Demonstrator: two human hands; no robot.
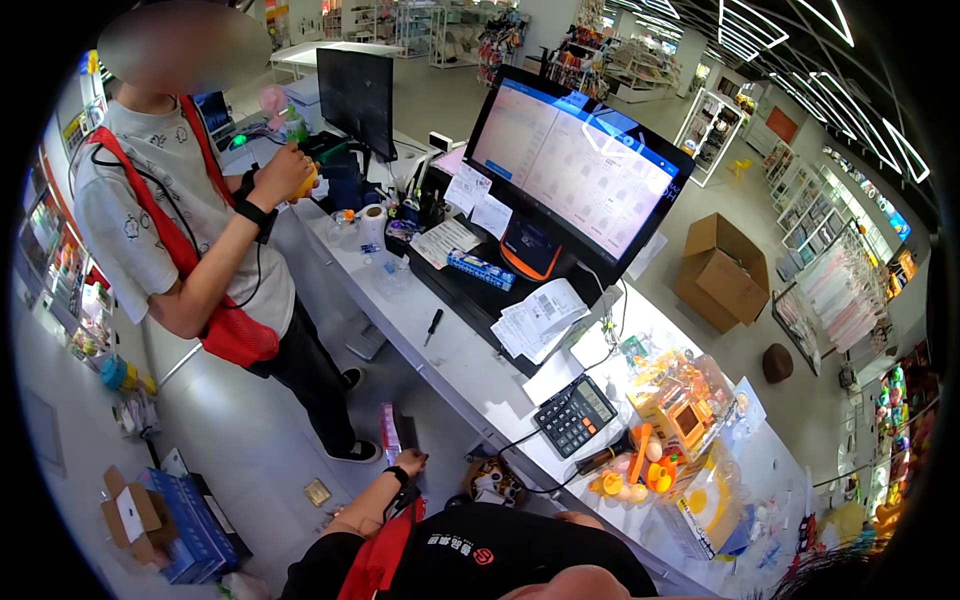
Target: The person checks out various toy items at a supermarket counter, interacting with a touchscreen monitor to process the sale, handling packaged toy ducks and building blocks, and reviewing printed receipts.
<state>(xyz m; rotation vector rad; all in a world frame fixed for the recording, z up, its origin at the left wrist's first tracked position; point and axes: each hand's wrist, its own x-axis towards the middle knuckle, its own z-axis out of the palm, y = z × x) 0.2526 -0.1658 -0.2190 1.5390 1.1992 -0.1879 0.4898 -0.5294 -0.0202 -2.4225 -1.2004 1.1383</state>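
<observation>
My left hand, with a black band on its wrist, hangs low to the left of the counter. Beside it is a narrow pink and white box; whether the fingers grip or just overlap the box cannot be made out. Only a small patch of my right hand or forearm shows past my black shirt at the counter's edge; its fingers are hidden. Before me on the white counter lie a black calculator, a small black screwdriver, orange and yellow toy pieces and an orange-framed toy.
Across to the left, another person holds a yellow-orange object. A lit monitor, paper slips and a toy box occupy the counter. Under it stands an open carton; blue boxes lie on the floor.
</observation>
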